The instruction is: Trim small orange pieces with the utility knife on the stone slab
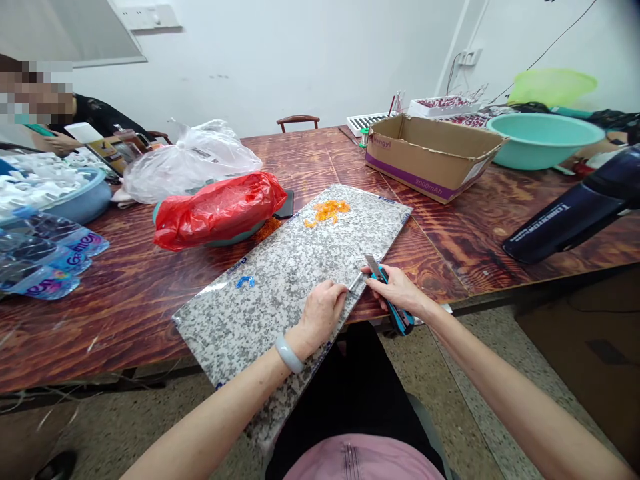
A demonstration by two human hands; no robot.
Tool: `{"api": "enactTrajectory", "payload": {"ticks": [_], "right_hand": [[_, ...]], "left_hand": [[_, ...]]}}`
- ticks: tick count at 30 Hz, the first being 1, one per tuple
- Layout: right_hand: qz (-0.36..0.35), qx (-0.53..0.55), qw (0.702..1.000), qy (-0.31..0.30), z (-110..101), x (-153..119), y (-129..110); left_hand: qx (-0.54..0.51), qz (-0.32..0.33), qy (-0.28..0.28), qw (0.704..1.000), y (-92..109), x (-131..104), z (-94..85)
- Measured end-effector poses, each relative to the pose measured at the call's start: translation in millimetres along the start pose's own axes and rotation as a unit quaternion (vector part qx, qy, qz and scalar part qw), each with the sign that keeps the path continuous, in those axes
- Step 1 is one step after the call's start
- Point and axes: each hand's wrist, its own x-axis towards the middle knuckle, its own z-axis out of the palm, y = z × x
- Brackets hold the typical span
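A speckled grey stone slab lies slantwise on the wooden table, reaching past its front edge. At the slab's right edge, my left hand, with a pale bangle on the wrist, pinches one end of a small silvery rod. My right hand is wrapped round a blue and black utility knife, its blade out and pointing up and away, and its fingertips are at the rod's other end. Small orange pieces lie on the far part of the slab, and a few blue pieces on its left part.
A red plastic bag over a bowl and a clear bag stand left of the slab. Bottles lie far left. Beyond the slab are a cardboard box, a green basin and a dark flask. Another person sits at the far left.
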Motion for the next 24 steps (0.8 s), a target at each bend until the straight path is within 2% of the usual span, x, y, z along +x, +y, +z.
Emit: {"api": "enactTrajectory", "payload": {"ticks": [8, 17, 20, 24], "right_hand": [[0.000, 0.005, 1.000, 0.003, 0.7, -2.9, -5.9], [-0.011, -0.011, 1.000, -0.004, -0.4, -2.2, -1.3], [-0.018, -0.049, 0.999, 0.011, -3.6, -2.7, -2.9], [-0.059, -0.161, 0.984, 0.056, -6.3, -8.2, -9.9]], "left_hand": [[-0.009, 0.008, -0.003, 1.000, -1.3, 0.6, -0.2], [-0.005, 0.005, 0.000, 1.000, -0.4, 0.4, 0.0], [0.000, 0.005, 0.001, 1.000, 0.4, 0.0, 0.0], [0.004, 0.008, 0.008, 1.000, -0.7, -1.7, 1.1]]}}
